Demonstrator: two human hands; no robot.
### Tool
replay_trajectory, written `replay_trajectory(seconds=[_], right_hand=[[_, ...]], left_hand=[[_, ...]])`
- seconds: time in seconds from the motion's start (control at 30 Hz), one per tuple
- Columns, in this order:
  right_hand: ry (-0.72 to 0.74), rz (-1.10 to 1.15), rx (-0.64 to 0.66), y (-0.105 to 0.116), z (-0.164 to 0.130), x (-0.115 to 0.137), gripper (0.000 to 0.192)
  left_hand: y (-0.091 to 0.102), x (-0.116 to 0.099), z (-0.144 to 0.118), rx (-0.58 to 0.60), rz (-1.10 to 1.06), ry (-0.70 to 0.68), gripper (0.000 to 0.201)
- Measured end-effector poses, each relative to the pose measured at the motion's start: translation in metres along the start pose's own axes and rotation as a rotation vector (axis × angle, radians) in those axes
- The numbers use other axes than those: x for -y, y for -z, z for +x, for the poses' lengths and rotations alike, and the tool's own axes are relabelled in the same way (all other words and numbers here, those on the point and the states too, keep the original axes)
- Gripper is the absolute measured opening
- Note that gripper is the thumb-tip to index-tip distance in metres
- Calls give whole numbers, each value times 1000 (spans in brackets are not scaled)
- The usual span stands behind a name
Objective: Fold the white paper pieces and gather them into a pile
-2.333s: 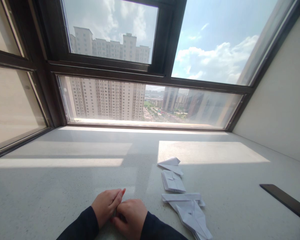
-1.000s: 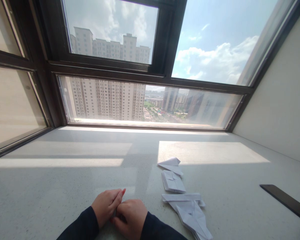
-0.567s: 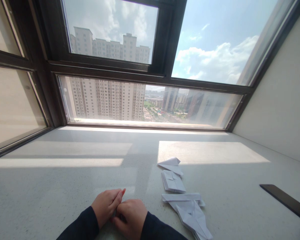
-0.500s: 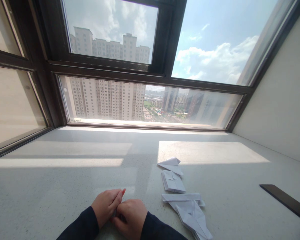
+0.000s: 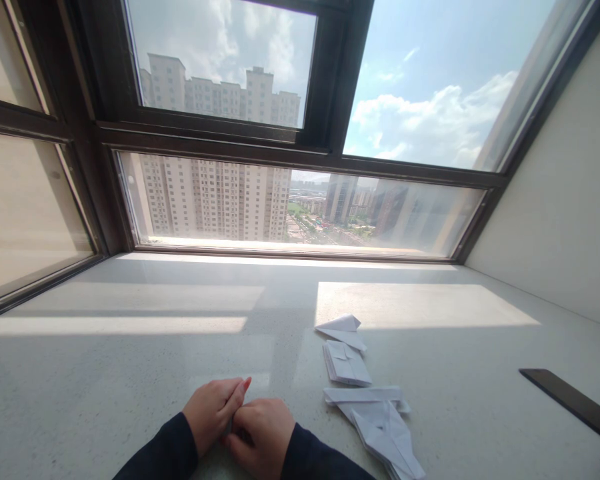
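Observation:
My left hand (image 5: 211, 411) and my right hand (image 5: 264, 430) rest together low on the white speckled sill, touching each other. Both are closed, with fingers curled inward; what they hold, if anything, is hidden. To the right of my right hand lie folded white papers: a folded-paper shape with a long flat bar (image 5: 365, 396) and a pointed, layered piece (image 5: 386, 433) overlapping it. Beyond them are a square folded paper stack (image 5: 349, 364) and a paper plane (image 5: 342, 327).
A dark flat strip-shaped object (image 5: 570, 403) lies at the right. A large dark-framed window (image 5: 300, 160) rises behind the sill (image 5: 130, 380), showing tall buildings outside. A white wall (image 5: 555, 200) bounds the right side.

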State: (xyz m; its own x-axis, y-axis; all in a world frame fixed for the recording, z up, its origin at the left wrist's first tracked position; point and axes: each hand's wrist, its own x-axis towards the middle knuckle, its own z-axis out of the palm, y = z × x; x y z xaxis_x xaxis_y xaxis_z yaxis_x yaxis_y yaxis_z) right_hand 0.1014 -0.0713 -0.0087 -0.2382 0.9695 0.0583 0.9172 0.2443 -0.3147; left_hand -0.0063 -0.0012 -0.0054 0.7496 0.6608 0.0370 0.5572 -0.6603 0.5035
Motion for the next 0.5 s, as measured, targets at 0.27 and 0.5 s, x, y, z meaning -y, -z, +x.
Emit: replay_trajectory(seconds=[0.27,0.5], right_hand=[[-2,18,16,1,0,0,25],[-1,-1,8,-1,0,-1,24]], left_hand=[[0,-1,0,-11,6,4,40],[1,-2,0,4,9,13,41]])
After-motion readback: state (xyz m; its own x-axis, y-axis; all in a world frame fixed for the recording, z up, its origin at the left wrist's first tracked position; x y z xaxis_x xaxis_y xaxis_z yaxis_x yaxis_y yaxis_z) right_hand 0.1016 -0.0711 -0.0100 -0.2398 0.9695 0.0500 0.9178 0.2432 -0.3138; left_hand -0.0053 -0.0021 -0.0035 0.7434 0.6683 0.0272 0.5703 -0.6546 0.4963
